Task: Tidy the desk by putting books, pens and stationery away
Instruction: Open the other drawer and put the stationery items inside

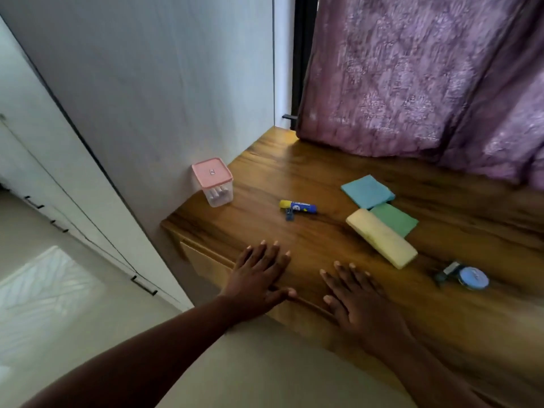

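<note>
A clear plastic box (216,184) with a pink lid stands upright at the far left corner of the wooden counter (323,172), against the wall, with pale sticks inside. Near the middle lies a glue stick (298,207), blue with a yellow cap, on its side, and a small blue clip (289,215) touches its near side. To the right lie three pads: a blue pad (367,191) farthest back, a green pad (396,218) just beside it, and a long yellow pad (381,238) overlapping the green one's near edge. Further right, near the front, sits a round blue tape dispenser (468,277), blurred.
</note>
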Available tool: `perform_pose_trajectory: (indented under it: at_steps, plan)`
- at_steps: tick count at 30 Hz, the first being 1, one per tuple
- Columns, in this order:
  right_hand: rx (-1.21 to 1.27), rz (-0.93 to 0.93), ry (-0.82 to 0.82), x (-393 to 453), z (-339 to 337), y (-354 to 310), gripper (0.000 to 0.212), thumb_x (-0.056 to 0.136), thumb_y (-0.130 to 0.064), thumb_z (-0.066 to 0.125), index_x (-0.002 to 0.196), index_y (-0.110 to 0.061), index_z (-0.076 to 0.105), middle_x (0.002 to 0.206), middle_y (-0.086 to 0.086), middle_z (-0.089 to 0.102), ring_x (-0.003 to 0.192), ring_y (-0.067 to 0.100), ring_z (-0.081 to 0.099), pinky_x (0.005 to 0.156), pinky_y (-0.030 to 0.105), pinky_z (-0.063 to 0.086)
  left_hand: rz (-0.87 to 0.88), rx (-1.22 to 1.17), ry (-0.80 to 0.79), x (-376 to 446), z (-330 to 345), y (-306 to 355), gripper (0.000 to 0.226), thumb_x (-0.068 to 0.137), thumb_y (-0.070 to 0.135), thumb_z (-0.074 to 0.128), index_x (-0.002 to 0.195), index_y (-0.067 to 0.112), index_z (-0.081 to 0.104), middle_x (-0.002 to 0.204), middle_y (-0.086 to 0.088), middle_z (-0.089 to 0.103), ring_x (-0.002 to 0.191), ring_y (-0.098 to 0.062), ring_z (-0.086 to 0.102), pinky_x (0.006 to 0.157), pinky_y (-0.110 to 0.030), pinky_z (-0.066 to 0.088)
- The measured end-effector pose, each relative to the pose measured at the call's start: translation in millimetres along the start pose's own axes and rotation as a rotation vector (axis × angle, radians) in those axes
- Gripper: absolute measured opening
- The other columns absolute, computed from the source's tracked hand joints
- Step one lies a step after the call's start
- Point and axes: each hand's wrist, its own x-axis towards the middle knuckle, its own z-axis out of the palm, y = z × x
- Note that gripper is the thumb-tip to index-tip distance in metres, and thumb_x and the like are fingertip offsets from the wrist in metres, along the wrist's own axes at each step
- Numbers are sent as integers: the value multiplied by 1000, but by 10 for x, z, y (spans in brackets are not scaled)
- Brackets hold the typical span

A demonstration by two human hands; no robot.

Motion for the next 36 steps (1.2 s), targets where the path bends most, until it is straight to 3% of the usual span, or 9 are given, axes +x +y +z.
perform_pose_trajectory:
  at_steps: [4,8,13,16,21,24,29,32,36]
  plan:
    - [-43,166,46,-179,66,-181,67,85,-62,-14,147,-45,4,159,-7,12,147,21,10,116,41,7,183,-17,137,-162,172,-163,74,89,69,26,146,21,34,152,-6,36,142,-28,30,116,-39,15]
    - [-85,375,92,-391,186,-528,66,92,-61,16,149,-30,21,154,5,30,139,35,31,113,52,19,333,-36,230,-408,372,-440,76,88,61,44,148,15,31,156,-7,28,145,-27,20,114,-44,18]
    - [-136,467,191,-696,525,-959,86,82,-54,49,151,-15,17,157,16,17,143,39,15,114,52,14,308,-97,134,-785,723,-738,83,89,61,39,153,14,12,160,-10,11,147,-29,9,117,-46,11]
    - [-101,503,207,-805,717,-1086,92,74,-43,62,151,-16,17,158,16,11,144,38,9,113,49,14,-77,-569,56,-908,882,-838,84,89,60,44,152,21,5,160,-3,6,147,-24,8,119,-47,13]
    - [21,522,193,-843,1077,-1133,70,76,-24,66,141,-16,41,153,17,27,136,34,33,104,46,35,-1148,-1822,-112,-471,633,-712,71,89,68,35,141,21,32,149,-11,35,125,-29,46,99,-43,41]
    - [441,749,225,-796,1212,-1148,61,82,-16,64,137,-21,39,140,6,37,121,25,48,95,39,43,-1253,-2204,-127,-224,828,-695,107,67,90,36,145,16,32,146,-11,42,135,-32,39,103,-43,36]
    - [1863,1495,480,-502,1161,-675,20,83,11,42,97,-1,51,97,25,55,71,24,56,62,30,45,-1205,-2440,-126,-196,974,-574,113,57,93,40,137,13,46,130,-17,57,116,-36,58,92,-42,49]
    - [2123,1506,517,-448,1076,-504,16,85,9,37,78,0,48,84,18,51,73,27,55,68,30,48,-1191,-2469,-144,-271,981,-575,104,66,90,34,132,11,51,123,-13,62,105,-31,63,77,-35,50]
    - [2247,1504,513,-527,1120,-616,19,86,8,38,72,-4,43,76,10,46,68,20,53,48,20,52,-1222,-2458,-150,-345,941,-593,105,65,90,37,128,7,53,112,-15,66,100,-29,64,88,-34,49]
